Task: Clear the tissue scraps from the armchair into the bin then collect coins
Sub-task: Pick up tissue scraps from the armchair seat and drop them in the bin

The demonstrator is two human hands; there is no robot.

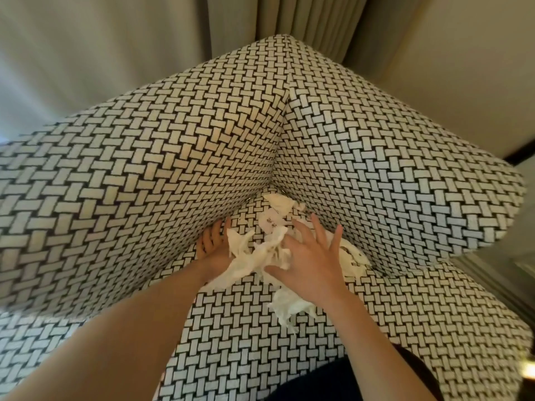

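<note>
**Patterned armchair (144, 169): both hands at the scraps (243, 264)**

A curtain (289, 15) hangs behind. I see the scraps heaped in the seat's back corner. My right hand (312, 256) presses flat on them, fingers spread. My left hand (212, 247), fingers straight, touches the heap's left edge.

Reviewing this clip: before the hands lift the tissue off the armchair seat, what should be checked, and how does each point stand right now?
1. Both hands at the tissue pile: ok. The left hand and right hand flank it.
2. Firm grip on the pile: not ok. The right hand's fingers are spread flat, and the left hand's visible fingers are extended.
3. All scraps gathered: not ok. A loose scrap lies by the right wrist, and corner scraps lie beyond the fingertips.
4. Bin within reach: cannot tell, as no bin is in view.
5. Coins located on the armchair seat: cannot tell, as none plainly show.
</note>
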